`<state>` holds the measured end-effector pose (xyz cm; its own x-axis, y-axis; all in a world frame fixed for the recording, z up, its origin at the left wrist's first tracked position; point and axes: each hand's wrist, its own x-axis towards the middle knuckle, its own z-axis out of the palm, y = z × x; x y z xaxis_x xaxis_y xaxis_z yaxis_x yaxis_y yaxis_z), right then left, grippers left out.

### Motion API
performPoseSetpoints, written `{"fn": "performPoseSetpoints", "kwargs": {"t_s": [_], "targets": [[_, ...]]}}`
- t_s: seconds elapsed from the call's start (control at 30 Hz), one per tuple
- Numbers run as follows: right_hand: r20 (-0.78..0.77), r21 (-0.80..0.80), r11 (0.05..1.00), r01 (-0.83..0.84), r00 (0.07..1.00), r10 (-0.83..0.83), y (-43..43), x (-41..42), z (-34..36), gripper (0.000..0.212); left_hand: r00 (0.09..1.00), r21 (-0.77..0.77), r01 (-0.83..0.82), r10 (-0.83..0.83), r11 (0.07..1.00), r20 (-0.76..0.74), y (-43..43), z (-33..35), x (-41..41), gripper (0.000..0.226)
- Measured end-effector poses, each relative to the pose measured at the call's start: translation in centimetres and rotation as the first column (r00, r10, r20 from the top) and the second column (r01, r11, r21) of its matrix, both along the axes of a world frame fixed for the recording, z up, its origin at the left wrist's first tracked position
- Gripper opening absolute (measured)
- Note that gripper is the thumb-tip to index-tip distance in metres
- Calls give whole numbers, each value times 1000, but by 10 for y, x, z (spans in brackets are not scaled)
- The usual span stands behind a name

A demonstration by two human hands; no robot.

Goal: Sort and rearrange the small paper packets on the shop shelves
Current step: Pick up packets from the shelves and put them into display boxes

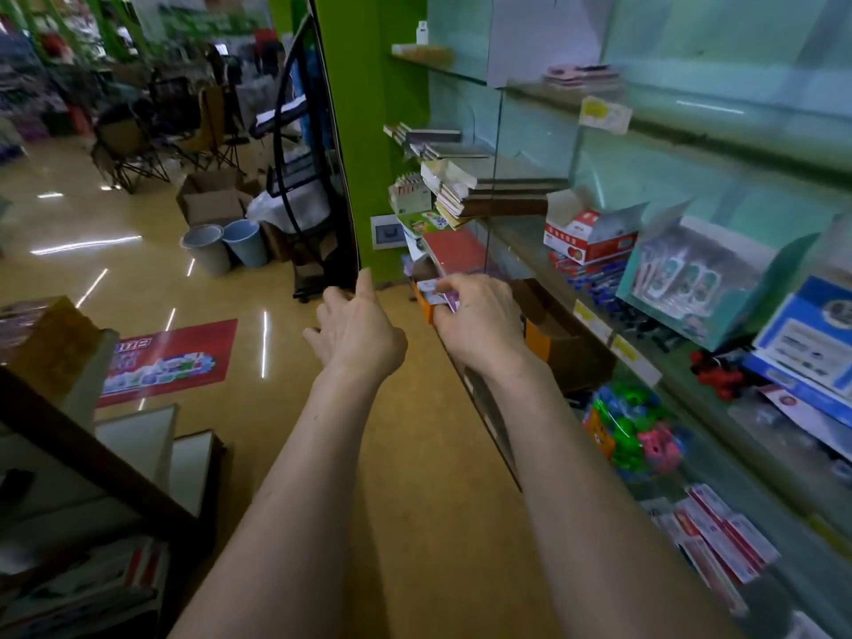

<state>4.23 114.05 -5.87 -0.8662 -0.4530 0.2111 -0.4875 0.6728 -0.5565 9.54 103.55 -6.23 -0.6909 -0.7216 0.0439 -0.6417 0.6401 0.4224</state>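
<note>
My right hand (479, 320) reaches to the far end of the glass shelves and pinches a small stack of purple-and-white paper packets (438, 292) over an orange box (426, 306). Its fingers curl round the packets and hide most of them. My left hand (355, 329) hovers just left of the right hand with fingers spread and relaxed, holding nothing. More packets and booklets (454, 196) are piled on the shelf above, next to a red flat packet (454, 253).
Glass shelves (599, 315) run along the right with a red-and-white box (585, 235), a teal display box (691, 279), pens, toys and red-white packets (719, 537). A cardboard box (558, 334) sits behind my right hand. Buckets (226, 244) and a black rack stand on the floor.
</note>
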Motion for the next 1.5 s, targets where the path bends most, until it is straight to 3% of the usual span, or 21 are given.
{"fn": "performPoseSetpoints", "kwargs": {"t_s": [0.43,0.73,1.23,1.5], "targets": [[-89,-71,994,83,992,-89,-13,-118,33,34,984,-128,158,-167,979,-65,-14,45,-137,73],[-221,-87,973,215,948,-229,-19,-190,83,36,920,-319,331,-379,888,-102,-28,105,-226,58],[-331,4,851,525,804,-495,-67,-305,160,36,687,-551,615,-727,564,22,-111,180,-373,43],[-354,192,757,625,763,-540,-79,-357,201,41,578,-594,686,-810,420,96,-131,212,-432,52]]}}
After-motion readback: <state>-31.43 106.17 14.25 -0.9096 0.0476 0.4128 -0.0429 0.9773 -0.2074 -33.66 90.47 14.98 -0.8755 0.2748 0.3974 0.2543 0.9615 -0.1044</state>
